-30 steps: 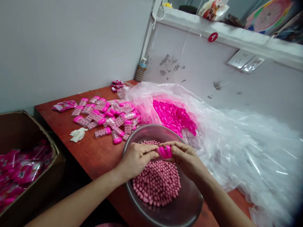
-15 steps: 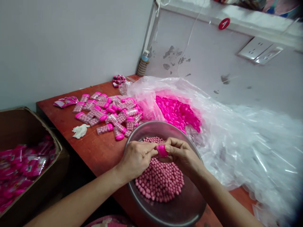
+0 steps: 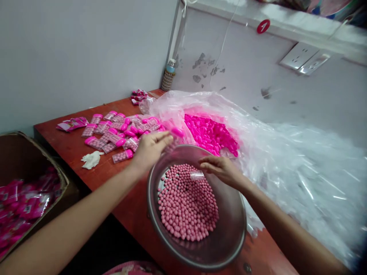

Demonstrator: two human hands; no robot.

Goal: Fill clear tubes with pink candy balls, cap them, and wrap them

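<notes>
My left hand (image 3: pixel 150 151) is closed on a small clear bottle (image 3: pixel 172 143) with a bright pink cap and pink beads inside, blurred by motion, at the bowl's far left rim. Over the right part of the metal bowl (image 3: pixel 229 244), my right hand (image 3: pixel 220 170) has its fingers stretched out, somewhat blurred, with nothing visible in them. Many pink beads (image 3: pixel 187 206) lie in the bowl. A clear plastic piece (image 3: pixel 197 175) shows just below my right fingertips, seemingly on the beads. Left of the bowl, capped bottles of beads (image 3: pixel 122 156) lie in a loose pile.
Behind the bowl, a plastic bag (image 3: pixel 197 97) holds pink caps (image 3: pixel 212 133). Clear plastic (image 3: pixel 304 172) spreads over the right side. A white crumpled scrap (image 3: pixel 91 159) lies on the red table (image 3: pixel 109 187). A cardboard box (image 3: pixel 61 183) of pink packets stands at left.
My hands were together over the bowl on the pink-capped bottle. My left hand has carried it up and left; my right hand has let go and moved slightly up and right.
</notes>
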